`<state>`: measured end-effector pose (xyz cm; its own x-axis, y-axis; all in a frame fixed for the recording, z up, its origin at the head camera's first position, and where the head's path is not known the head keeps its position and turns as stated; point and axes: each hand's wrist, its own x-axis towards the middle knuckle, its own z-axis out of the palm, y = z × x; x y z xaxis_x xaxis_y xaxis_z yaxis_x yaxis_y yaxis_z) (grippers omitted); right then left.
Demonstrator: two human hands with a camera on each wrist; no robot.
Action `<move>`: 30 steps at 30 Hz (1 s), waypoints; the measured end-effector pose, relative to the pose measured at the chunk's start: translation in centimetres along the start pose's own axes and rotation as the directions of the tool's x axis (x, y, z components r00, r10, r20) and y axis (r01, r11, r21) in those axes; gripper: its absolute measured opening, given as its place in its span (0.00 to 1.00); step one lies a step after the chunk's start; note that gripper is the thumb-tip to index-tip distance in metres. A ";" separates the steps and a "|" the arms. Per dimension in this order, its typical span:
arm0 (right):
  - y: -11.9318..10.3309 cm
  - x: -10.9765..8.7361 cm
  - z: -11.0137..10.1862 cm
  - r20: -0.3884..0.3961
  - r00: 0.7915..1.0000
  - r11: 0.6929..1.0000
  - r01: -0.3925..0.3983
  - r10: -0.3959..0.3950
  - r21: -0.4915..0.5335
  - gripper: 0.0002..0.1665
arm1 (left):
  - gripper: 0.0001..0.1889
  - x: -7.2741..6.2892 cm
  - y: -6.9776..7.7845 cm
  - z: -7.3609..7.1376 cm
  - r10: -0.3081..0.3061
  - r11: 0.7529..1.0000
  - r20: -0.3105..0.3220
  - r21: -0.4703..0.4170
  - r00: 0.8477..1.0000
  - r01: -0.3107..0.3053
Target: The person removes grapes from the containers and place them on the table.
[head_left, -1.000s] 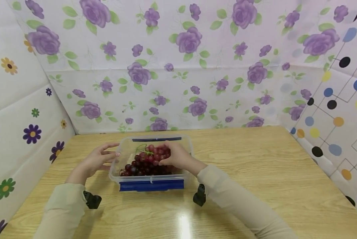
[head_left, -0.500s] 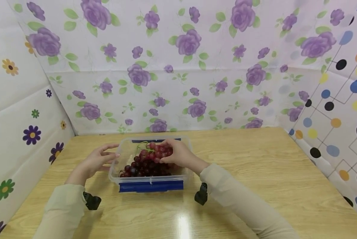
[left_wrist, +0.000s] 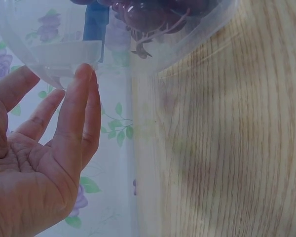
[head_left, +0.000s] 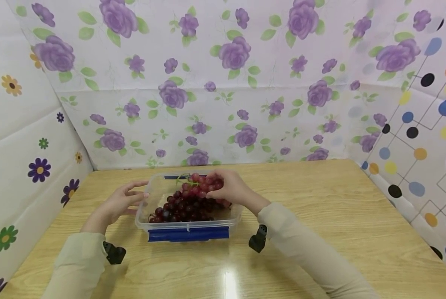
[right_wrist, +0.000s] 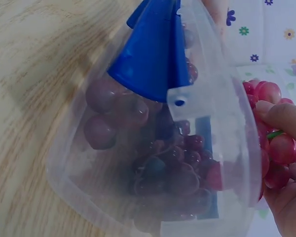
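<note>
A clear plastic container (head_left: 163, 225) with blue latches (head_left: 188, 234) sits on the table, its top uncovered. Dark grapes (head_left: 180, 210) fill its lower part. Above them my right hand (head_left: 230, 189) holds a lighter red bunch of grapes (head_left: 199, 182) with a green stem, over the container's back right. In the right wrist view, the thumb (right_wrist: 281, 116) presses on these red grapes (right_wrist: 269, 92) beside the rim. My left hand (head_left: 120, 201) stays at the container's left wall, fingers spread and fairly straight. The left wrist view shows its fingertips (left_wrist: 84, 73) right at a corner.
The wood-grain table (head_left: 309, 232) extends around the container. A white cloth with purple roses (head_left: 245, 137) hangs behind it, with a daisy-print cloth (head_left: 17, 145) at the left and a dotted one (head_left: 421, 153) at the right. Black cameras (head_left: 114, 253) are strapped to both wrists.
My right hand has shifted right and slightly up with the red grapes, showing more of the dark ones below. The left hand and the container have stayed nearly still.
</note>
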<state>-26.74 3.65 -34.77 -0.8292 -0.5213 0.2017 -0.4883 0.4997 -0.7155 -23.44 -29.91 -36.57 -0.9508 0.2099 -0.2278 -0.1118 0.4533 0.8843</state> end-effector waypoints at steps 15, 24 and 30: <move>0.0 -0.5 -1.7 0.009 1.000 0.999 0.021 -0.021 -0.032 0.25 | 0.38 -0.2 0.2 0.1 -0.005 1.000 -0.008 0.003 1.000 0.005; -0.1 -0.8 -3.1 0.014 1.000 0.999 0.020 -0.020 -0.027 0.25 | 0.39 -0.3 0.1 0.1 -0.010 1.000 -0.006 -0.017 1.000 0.010; 0.5 -1.2 -3.7 -0.010 1.000 1.000 0.008 -0.009 -0.016 0.26 | 0.39 -0.2 0.2 0.2 -0.010 1.000 -0.003 -0.017 1.000 0.010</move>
<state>-27.02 7.11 -32.86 -0.8277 -0.5185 0.2148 -0.4995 0.5061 -0.7031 -23.17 -29.72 -36.44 -0.9506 0.2026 -0.2352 -0.1260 0.4405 0.8889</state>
